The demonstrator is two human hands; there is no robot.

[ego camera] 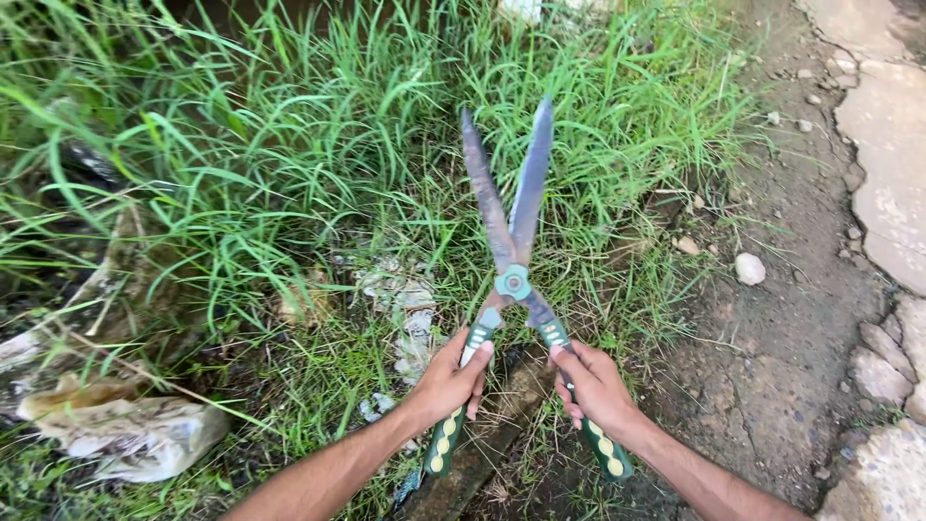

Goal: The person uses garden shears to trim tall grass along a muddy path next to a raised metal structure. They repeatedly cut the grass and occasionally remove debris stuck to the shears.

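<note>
I hold a pair of garden shears (pixel 511 241) with two long grey blades that point away from me and stand slightly apart at the tips. A teal pivot joins them. My left hand (pixel 449 381) grips the left green-and-yellow handle. My right hand (pixel 593 386) grips the right handle. The blades hover over tall green grass (pixel 289 164) in front of me.
A dirt strip (pixel 772 318) with small stones runs along the right, and cracked pale paving (pixel 887 164) lies beyond it. A crumpled plastic bag (pixel 125 434) and litter sit at the lower left. A dark plank (pixel 482 453) lies under the handles.
</note>
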